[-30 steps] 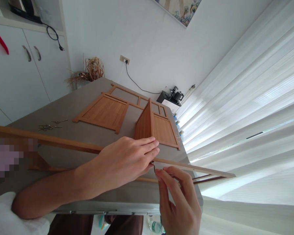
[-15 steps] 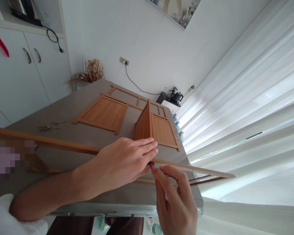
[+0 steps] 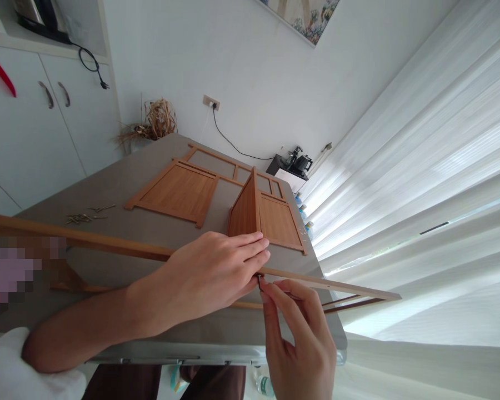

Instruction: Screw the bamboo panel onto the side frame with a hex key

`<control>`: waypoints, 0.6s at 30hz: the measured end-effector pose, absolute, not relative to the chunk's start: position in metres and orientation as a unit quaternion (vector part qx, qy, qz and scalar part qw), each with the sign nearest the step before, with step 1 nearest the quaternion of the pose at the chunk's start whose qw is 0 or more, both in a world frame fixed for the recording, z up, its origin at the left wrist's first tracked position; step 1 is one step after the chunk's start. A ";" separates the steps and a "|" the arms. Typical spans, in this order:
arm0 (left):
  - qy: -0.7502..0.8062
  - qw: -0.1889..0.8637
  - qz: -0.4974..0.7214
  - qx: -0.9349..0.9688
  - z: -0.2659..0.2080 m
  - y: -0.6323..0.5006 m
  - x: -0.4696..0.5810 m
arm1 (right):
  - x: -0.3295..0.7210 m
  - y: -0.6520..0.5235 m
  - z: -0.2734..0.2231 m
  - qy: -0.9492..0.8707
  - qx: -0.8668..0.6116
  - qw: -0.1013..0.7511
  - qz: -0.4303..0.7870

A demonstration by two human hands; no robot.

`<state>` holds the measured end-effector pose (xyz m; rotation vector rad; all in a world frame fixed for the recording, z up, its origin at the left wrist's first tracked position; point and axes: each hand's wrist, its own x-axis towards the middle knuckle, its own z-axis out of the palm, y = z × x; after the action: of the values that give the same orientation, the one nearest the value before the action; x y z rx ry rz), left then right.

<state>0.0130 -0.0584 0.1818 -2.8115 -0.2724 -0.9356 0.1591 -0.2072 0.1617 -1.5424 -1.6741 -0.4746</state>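
The right hand (image 3: 302, 339) has slid a tiny bit to the left, so its fingertips are now closer to the spot where the thin metal piece (image 3: 259, 281) meets the wood. Its thumb and pointer finger are pinching that metal piece, and the other fingers are curled. The metal also leans a little differently now, so it looks like it is being turned at the joint, bit by bit.

The left hand (image 3: 212, 269) has stayed in its place. Its fingers are pressed together and lie across the wood; its thumb is too hidden to tell. It seems to keep things steady.

The wooden frame (image 3: 337, 285) is at the near side of the table (image 3: 108, 189), sticking out past the right edge. Just beyond the left hand, a wooden panel (image 3: 244, 208) stands up. Farther off, a flat panel (image 3: 177, 194) lies left of it, and some small metal bits (image 3: 85, 216) lie on the left.
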 end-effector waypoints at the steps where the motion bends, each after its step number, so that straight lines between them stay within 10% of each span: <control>1: -0.092 0.082 -0.312 -0.942 0.182 -0.059 0.013 | 0.158 -0.207 0.162 -0.656 -0.611 0.402 -0.188; 18: -0.092 0.089 -0.313 -0.941 0.183 -0.060 0.013 | 0.154 -0.208 0.154 -0.638 -0.614 0.424 -0.190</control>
<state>0.0126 -0.0600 0.1833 -2.8004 -0.2734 -0.9310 0.1540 -0.2075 0.1544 -1.5356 -1.5965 -0.4742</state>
